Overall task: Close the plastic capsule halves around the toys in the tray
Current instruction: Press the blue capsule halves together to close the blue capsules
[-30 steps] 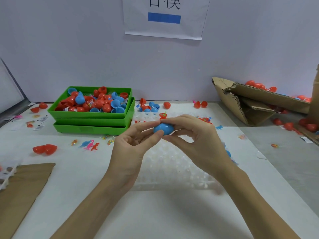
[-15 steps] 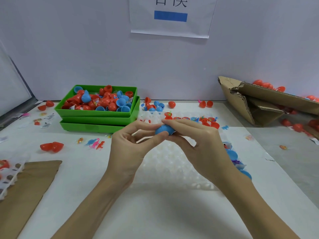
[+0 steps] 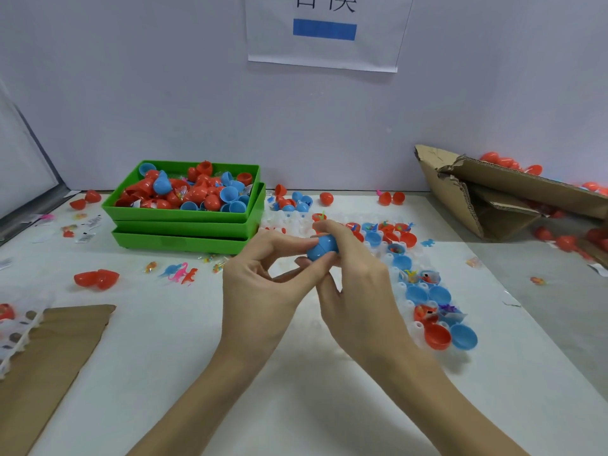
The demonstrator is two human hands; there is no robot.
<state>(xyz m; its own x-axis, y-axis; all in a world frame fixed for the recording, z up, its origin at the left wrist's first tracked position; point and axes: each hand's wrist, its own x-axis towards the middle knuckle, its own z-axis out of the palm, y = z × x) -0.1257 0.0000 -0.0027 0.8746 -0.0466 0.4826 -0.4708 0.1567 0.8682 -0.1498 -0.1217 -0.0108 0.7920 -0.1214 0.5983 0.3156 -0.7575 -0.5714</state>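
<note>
Capsule halves fill most of what I see, but going by size I start with the white table [image 3: 148, 340] across the lower frame, then the torn cardboard box [image 3: 473, 199] at the right edge with red capsules spilling behind it. At upper left sit the stacked green trays [image 3: 184, 225], the top one heaped with loose red and blue halves. Right of centre lies the clear tray [image 3: 411, 304], its cups holding open blue and red halves, some with small toys inside. My left hand [image 3: 260, 287] and right hand [image 3: 355, 284] meet at mid-frame above that tray's near end. Both are clamped on the blue capsule [image 3: 322, 247]: my right fingers curl over its top, my left thumb and fingertips pinch it from the left and below. Its two halves look joined, a seam showing round the middle. Small toy dinosaurs [image 3: 179, 273] lie left of my hands.
</note>
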